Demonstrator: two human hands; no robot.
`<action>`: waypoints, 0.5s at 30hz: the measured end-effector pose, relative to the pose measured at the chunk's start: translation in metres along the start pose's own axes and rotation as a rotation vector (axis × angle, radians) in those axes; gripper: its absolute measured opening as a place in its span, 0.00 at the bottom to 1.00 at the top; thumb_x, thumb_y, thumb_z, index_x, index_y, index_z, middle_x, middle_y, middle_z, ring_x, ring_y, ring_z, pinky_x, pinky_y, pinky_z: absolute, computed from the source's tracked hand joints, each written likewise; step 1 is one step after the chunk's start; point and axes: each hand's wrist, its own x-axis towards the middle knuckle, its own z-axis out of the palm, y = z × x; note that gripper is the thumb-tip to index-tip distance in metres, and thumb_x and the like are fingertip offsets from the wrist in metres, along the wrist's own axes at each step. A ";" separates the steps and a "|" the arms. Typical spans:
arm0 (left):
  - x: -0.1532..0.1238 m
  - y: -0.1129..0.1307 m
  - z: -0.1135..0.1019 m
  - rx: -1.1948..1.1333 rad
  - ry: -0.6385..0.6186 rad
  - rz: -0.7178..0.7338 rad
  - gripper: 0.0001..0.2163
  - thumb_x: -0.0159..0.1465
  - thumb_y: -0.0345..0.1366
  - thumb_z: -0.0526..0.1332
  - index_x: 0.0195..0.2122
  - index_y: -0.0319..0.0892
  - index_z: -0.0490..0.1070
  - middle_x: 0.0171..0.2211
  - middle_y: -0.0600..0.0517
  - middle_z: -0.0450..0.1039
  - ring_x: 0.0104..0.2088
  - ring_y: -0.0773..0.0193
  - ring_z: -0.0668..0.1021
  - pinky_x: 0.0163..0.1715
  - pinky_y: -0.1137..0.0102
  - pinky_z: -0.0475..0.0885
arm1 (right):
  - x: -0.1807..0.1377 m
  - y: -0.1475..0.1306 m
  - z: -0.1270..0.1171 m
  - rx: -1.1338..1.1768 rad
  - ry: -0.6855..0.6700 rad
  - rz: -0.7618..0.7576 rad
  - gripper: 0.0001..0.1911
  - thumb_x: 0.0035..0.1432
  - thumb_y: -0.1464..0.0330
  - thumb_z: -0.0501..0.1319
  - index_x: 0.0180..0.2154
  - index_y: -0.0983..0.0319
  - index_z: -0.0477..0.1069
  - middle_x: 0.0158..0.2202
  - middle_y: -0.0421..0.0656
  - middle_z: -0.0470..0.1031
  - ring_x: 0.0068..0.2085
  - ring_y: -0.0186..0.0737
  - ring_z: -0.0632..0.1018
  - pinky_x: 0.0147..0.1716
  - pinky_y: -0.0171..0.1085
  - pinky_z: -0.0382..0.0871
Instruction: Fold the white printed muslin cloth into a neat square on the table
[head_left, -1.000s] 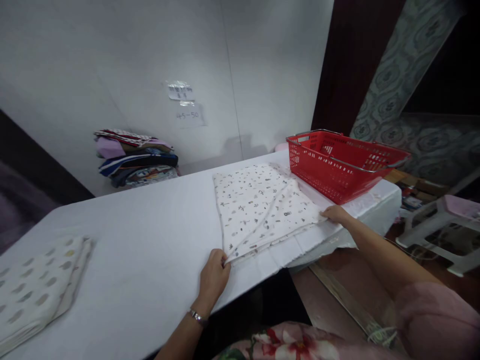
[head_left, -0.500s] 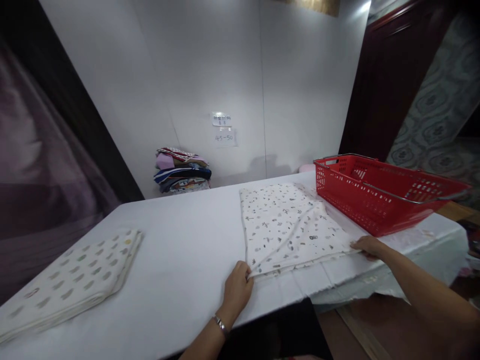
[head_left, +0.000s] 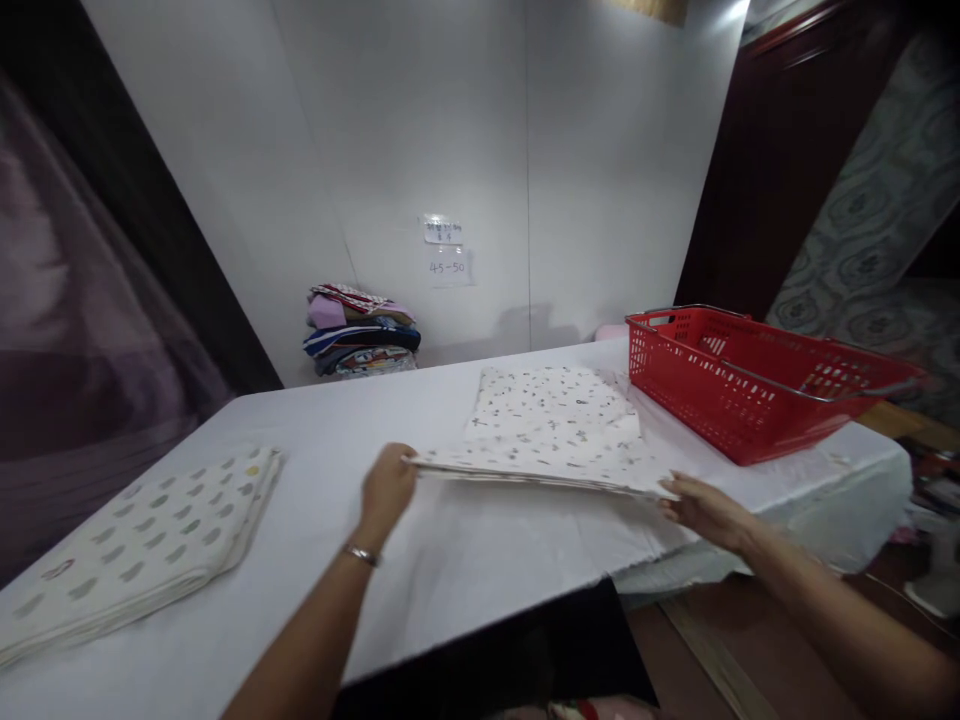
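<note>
A white cloth (head_left: 555,420) with a small scattered print lies partly on the table, its near edge lifted and pulled taut between my hands. My left hand (head_left: 388,492), with a metal bracelet at the wrist, is closed on the near left corner. At the near right corner my right hand (head_left: 701,508) pinches the same edge. Several layers show along that raised edge. Apart from it, at the left, a folded white cloth (head_left: 150,550) with grey blotches rests flat on the table.
The long table (head_left: 352,420) has a white cover. A red plastic basket (head_left: 697,400) with metal handles stands at its right end. Against the wall behind is a stack of folded fabrics (head_left: 361,335), with paper labels (head_left: 448,250) stuck above.
Both hands have raised the near edge of the printed cloth off the table. My left hand has moved up and left; my right hand has shifted slightly left.
</note>
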 end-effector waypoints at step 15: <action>-0.133 0.024 0.018 -0.163 -0.282 0.607 0.25 0.59 0.43 0.62 0.57 0.47 0.62 0.55 0.47 0.68 0.55 0.53 0.70 0.56 0.58 0.67 | -0.046 0.114 0.221 0.036 -0.318 0.005 0.14 0.31 0.62 0.70 0.26 0.42 0.74 0.23 0.20 0.74 0.25 0.30 0.72 0.19 0.25 0.58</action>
